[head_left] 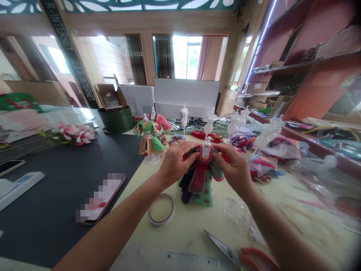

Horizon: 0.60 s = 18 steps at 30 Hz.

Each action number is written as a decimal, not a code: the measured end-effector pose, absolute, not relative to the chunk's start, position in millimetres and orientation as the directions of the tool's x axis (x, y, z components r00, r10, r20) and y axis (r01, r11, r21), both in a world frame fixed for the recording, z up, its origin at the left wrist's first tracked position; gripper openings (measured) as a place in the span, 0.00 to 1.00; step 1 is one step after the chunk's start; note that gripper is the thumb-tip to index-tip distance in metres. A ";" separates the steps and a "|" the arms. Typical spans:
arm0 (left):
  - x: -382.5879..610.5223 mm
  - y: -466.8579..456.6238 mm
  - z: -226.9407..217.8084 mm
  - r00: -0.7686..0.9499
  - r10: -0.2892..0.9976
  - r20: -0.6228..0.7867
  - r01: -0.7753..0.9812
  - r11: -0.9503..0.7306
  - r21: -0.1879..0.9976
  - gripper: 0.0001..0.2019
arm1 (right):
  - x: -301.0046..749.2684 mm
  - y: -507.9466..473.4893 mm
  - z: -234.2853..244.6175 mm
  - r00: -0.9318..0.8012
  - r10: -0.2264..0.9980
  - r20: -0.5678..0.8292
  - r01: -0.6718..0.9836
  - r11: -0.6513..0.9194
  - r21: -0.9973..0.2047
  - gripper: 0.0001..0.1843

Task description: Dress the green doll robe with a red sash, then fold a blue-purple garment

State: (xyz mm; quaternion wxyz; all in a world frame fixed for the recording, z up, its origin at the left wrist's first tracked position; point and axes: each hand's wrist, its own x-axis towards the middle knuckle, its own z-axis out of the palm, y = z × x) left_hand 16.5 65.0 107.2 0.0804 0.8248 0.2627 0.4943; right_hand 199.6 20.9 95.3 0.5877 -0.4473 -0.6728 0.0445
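A small white mannequin wearing a red and green doll costume (201,178) stands on the pale yellow table (186,229). My left hand (176,160) is closed on the costume's left shoulder, a ring on one finger. My right hand (235,165) pinches the costume's right shoulder near the collar. Both hands grip the garment at chest height. Behind them a finished doll costume in green and pink (150,137) stands on its own stand.
A tape roll (161,209) lies left of the mannequin; red-handled scissors (239,256) and a ruler (194,261) lie near the front edge. Several bare white mannequins (208,124) and fabric scraps (262,165) fill the back right. A phone (103,197) lies on the black mat.
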 end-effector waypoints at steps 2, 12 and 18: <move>16.6 64.8 108.1 0.391 0.515 0.763 0.341 -0.851 0.399 0.11 | 201.2 21.3 95.3 0.072 0.649 0.757 0.556 0.604 -0.571 0.09; 18.2 64.8 109.6 0.412 0.508 0.756 0.329 -0.857 0.397 0.12 | 199.3 22.1 94.8 0.007 0.619 0.785 0.638 0.602 -0.480 0.10; 11.8 55.7 111.2 0.309 0.588 0.748 0.325 -0.804 0.498 0.14 | 200.9 19.1 95.7 0.021 0.636 0.771 0.628 0.592 -0.505 0.11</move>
